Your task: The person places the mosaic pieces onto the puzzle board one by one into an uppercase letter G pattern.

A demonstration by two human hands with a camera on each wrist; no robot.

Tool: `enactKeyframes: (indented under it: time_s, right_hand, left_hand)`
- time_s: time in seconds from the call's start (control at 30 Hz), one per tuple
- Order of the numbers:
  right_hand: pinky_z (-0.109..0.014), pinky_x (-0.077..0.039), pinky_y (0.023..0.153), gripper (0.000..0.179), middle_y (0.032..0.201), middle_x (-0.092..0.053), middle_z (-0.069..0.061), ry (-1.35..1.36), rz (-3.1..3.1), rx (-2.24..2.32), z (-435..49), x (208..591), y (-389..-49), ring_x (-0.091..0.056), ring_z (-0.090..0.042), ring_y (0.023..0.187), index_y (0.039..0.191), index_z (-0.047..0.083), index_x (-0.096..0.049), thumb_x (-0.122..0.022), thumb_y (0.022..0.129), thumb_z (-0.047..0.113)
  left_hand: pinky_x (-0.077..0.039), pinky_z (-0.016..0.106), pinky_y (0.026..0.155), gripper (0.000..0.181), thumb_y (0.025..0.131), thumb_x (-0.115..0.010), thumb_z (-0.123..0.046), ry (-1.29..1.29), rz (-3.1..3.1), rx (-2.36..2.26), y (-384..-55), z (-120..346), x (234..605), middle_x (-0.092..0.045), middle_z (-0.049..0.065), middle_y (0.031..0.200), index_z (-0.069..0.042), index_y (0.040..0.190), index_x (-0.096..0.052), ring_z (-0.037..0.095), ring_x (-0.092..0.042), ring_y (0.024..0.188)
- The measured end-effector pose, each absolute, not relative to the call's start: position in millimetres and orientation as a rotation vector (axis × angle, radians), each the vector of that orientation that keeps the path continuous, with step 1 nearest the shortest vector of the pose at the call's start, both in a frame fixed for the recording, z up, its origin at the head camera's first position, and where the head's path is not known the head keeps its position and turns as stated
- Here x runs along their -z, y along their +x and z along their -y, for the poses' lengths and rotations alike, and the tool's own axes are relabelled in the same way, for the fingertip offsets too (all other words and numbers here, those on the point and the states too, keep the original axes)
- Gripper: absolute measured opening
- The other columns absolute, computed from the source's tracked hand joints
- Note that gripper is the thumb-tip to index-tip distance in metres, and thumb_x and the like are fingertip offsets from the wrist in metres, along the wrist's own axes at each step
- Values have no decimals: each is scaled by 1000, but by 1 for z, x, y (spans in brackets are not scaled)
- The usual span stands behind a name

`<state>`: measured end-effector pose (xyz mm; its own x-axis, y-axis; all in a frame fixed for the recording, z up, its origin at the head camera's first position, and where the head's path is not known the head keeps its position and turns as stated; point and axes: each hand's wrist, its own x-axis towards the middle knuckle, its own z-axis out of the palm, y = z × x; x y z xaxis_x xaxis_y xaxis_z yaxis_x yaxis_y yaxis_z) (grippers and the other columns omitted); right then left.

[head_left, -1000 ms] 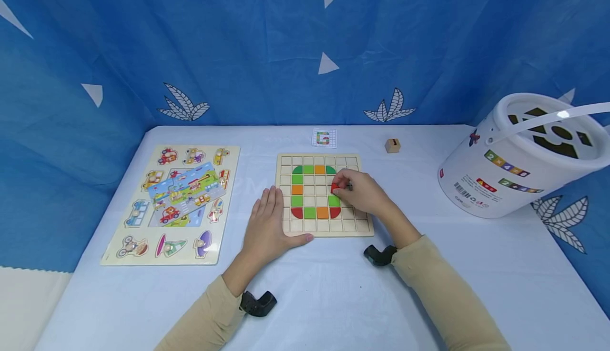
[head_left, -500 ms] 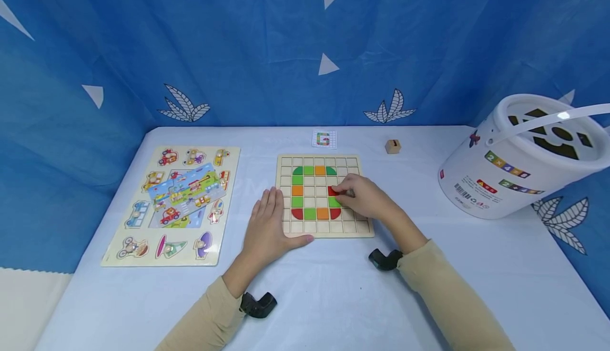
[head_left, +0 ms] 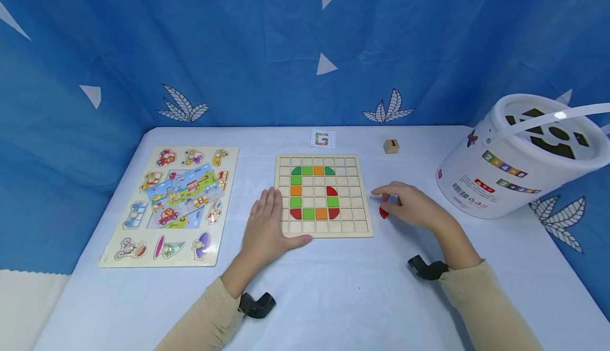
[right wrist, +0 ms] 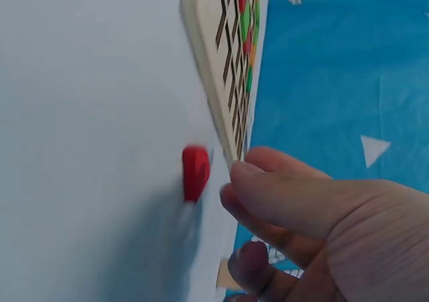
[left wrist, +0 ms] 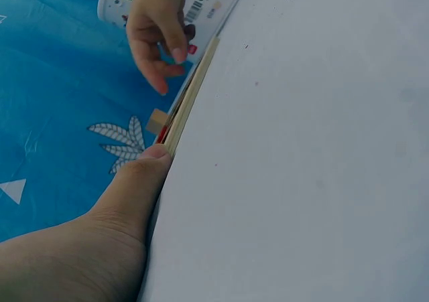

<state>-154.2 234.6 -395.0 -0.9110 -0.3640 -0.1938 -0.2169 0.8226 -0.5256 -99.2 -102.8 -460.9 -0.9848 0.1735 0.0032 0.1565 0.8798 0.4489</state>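
Observation:
A wooden grid board (head_left: 349,226) bears green, orange and red tiles laid in a G-like ring, including a rounded red tile (head_left: 331,191) on its right side. My left hand (head_left: 267,229) lies with straight fingers along the board's left edge, its thumb at the front edge. To the right of the board hovers my right hand (head_left: 412,205), fingers loosely bent. A second red tile (head_left: 383,213) shows beneath its thumb. In the right wrist view, this red tile (right wrist: 196,173) sits apart from the fingertips, over the white cloth.
Behind the board lie a small G pattern card (head_left: 323,139) and a wooden cube (head_left: 391,146). A white bucket (head_left: 481,181) with a handle stands at the right. On the left, a knobbed vehicle puzzle (head_left: 111,245) carries picture cards (head_left: 183,195).
My right hand has set a red tile into the board's right side, let go and moved right, off the board. The second red tile is now visible. My left hand has stayed still.

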Motion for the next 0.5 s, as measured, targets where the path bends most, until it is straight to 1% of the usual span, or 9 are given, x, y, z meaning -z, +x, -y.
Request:
enactKeyframes:
  time_s: [0.13, 0.2, 0.37, 0.5]
  right_hand:
    - [-39, -56, 86, 40, 109, -67, -5, -454, -2684, 720, -252, 401, -151, -57, -21, 99, 127, 16, -69, -72, 88, 8]
    - [-40, -56, 88, 39, 109, -67, -4, -448, -2678, 719, -255, 405, -149, -58, -21, 100, 125, 17, -70, -74, 87, 9]
    - [-33, -53, 81, 34, 100, -65, -2, -412, -2686, 736, -257, 410, -148, -56, -20, 95, 119, 17, -71, -77, 86, 12]
    - [-29, -50, 74, 27, 93, -60, -2, -373, -2683, 761, -255, 412, -149, -54, -19, 90, 108, 17, -68, -80, 84, 15]
  left_hand:
    - [-11, 51, 126, 130, 70, -67, -79, 267, -3010, -719, -100, 103, 462, -10, 16, 167, 0, 158, -13, 32, -5, 156]
    - [-12, 52, 126, 130, 70, -67, -79, 270, -3013, -722, -100, 104, 462, -10, 16, 167, 0, 158, -13, 33, -5, 156]
    - [-12, 52, 126, 130, 70, -67, -79, 273, -3017, -721, -100, 104, 463, -11, 16, 167, 0, 158, -14, 33, -6, 156]
    - [-12, 52, 125, 130, 70, -67, -79, 273, -3016, -719, -100, 103, 464, -11, 16, 167, 0, 158, -14, 33, -6, 156]
